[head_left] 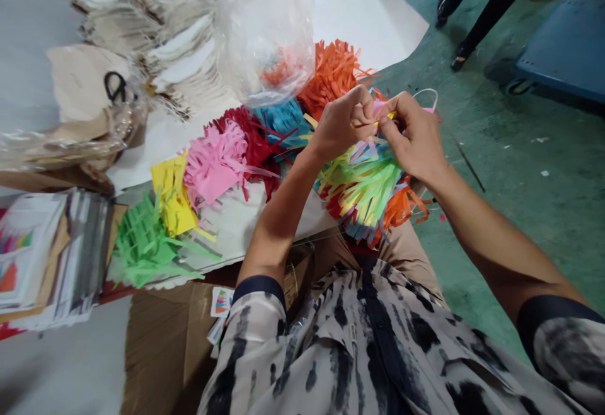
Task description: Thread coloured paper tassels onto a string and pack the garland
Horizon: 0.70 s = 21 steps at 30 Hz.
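My left hand [345, 119] and my right hand [416, 138] meet above the table's edge, fingertips pinched close together. Between them shows a bit of yellow and pink paper, the top of a paper tassel [390, 114]; my fingers partly hide it. Below hangs a bunch of fringed paper tassels [363, 182] in light green, yellow, red and orange, over my lap. A thin white cord [429, 92] loops out beside my right hand. Orange fringed paper [331, 75] lies just beyond my left hand.
On the table [378, 18] lie fringed paper bundles in blue [281, 122], dark red [255, 144], pink [215, 166], yellow [172, 194] and green [146, 238]. A clear plastic bag [265, 31], stacked cards [80, 257] and a cardboard box [161, 346] are around. A person's legs [491, 5] stand beyond.
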Each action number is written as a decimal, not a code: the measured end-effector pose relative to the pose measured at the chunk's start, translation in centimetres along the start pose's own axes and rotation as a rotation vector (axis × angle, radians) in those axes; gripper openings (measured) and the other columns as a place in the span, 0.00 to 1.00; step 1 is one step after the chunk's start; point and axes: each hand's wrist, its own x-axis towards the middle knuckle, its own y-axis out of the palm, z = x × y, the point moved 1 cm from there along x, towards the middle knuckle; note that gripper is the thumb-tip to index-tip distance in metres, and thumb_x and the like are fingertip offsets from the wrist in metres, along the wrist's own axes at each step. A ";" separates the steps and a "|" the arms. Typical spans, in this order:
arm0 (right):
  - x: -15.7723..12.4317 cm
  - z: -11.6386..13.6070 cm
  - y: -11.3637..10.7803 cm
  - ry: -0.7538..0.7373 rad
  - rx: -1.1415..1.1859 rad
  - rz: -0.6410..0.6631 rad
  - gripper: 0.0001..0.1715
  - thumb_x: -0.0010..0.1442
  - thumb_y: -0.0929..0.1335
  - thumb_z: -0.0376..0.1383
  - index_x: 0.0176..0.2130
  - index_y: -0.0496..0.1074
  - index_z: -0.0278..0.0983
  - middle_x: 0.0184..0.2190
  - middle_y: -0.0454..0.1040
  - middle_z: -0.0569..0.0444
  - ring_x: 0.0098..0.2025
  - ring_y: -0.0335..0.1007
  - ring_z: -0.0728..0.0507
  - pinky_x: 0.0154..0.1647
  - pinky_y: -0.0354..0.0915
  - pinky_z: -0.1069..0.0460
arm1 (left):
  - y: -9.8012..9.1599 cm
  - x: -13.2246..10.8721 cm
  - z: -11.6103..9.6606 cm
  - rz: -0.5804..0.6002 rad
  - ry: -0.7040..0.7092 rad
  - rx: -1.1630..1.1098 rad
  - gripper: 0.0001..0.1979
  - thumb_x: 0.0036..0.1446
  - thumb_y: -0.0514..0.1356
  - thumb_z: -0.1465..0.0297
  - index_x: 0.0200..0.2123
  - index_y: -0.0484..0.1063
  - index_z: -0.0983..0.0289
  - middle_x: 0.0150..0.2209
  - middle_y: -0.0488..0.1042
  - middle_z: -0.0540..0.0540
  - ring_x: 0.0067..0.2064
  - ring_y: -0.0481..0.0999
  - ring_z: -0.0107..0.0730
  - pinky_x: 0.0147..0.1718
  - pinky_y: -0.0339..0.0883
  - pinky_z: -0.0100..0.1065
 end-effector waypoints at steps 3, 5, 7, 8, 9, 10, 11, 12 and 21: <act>0.2 0.1 -0.8 -0.103 -0.001 -0.067 0.20 0.76 0.63 0.56 0.40 0.71 0.46 0.42 0.77 0.47 0.48 0.74 0.35 0.52 0.70 0.37 | -0.5 0.5 -0.5 0.156 -0.015 0.057 0.13 0.52 0.77 0.72 0.38 0.78 0.60 0.36 0.78 0.52 0.42 0.80 0.37 0.43 0.73 0.37; 0.7 0.5 -1.8 -0.136 0.044 -0.140 0.18 0.77 0.65 0.54 0.41 0.73 0.46 0.50 0.78 0.45 0.58 0.73 0.34 0.58 0.69 0.37 | -0.8 1.0 -0.6 0.166 -0.039 0.058 0.15 0.49 0.79 0.73 0.36 0.78 0.61 0.34 0.77 0.52 0.43 0.81 0.39 0.46 0.73 0.38; 1.4 1.3 -3.2 -0.122 0.210 -0.216 0.15 0.75 0.69 0.51 0.42 0.74 0.45 0.47 0.79 0.46 0.52 0.77 0.37 0.47 0.71 0.42 | -0.9 1.6 -0.7 0.152 -0.064 0.040 0.16 0.49 0.80 0.74 0.37 0.78 0.61 0.35 0.77 0.53 0.47 0.81 0.44 0.49 0.72 0.40; 1.8 1.8 -3.9 -0.120 0.326 -0.251 0.13 0.74 0.71 0.50 0.42 0.75 0.45 0.42 0.79 0.49 0.46 0.79 0.39 0.38 0.69 0.45 | -0.8 1.9 -0.7 0.147 -0.071 0.030 0.17 0.49 0.80 0.73 0.38 0.78 0.61 0.36 0.78 0.54 0.50 0.82 0.46 0.51 0.72 0.41; 2.3 2.4 -4.5 -0.134 0.441 -0.286 0.13 0.73 0.73 0.50 0.42 0.75 0.45 0.36 0.77 0.52 0.38 0.78 0.42 0.31 0.64 0.47 | -0.7 2.3 -0.8 0.143 -0.074 0.025 0.17 0.49 0.80 0.73 0.39 0.78 0.61 0.38 0.78 0.55 0.51 0.81 0.47 0.52 0.71 0.41; 2.7 3.1 -5.0 -0.161 0.538 -0.313 0.12 0.72 0.74 0.49 0.41 0.75 0.46 0.31 0.74 0.55 0.32 0.75 0.44 0.26 0.60 0.48 | -0.6 2.6 -0.9 0.143 -0.073 0.026 0.17 0.49 0.80 0.72 0.39 0.79 0.61 0.38 0.78 0.55 0.52 0.81 0.48 0.52 0.71 0.42; 3.0 3.8 -5.5 -0.195 0.605 -0.338 0.13 0.71 0.75 0.50 0.40 0.75 0.46 0.28 0.69 0.57 0.27 0.70 0.46 0.23 0.58 0.48 | -0.3 2.9 -1.2 0.151 -0.068 0.037 0.16 0.49 0.81 0.72 0.38 0.79 0.60 0.38 0.78 0.55 0.52 0.82 0.48 0.52 0.71 0.41; 3.2 4.5 -5.8 -0.225 0.636 -0.357 0.13 0.69 0.76 0.50 0.39 0.76 0.47 0.27 0.66 0.58 0.24 0.65 0.47 0.21 0.57 0.48 | 0.0 3.2 -1.5 0.175 -0.057 0.059 0.16 0.49 0.81 0.73 0.37 0.80 0.60 0.38 0.79 0.55 0.51 0.82 0.47 0.52 0.71 0.41; 2.0 7.4 -6.2 -0.231 0.699 -0.457 0.16 0.60 0.81 0.54 0.41 0.83 0.49 0.21 0.57 0.61 0.18 0.52 0.49 0.16 0.54 0.47 | 2.0 4.3 -2.6 0.444 0.145 0.267 0.11 0.51 0.80 0.71 0.33 0.82 0.58 0.39 0.83 0.56 0.45 0.79 0.44 0.51 0.70 0.43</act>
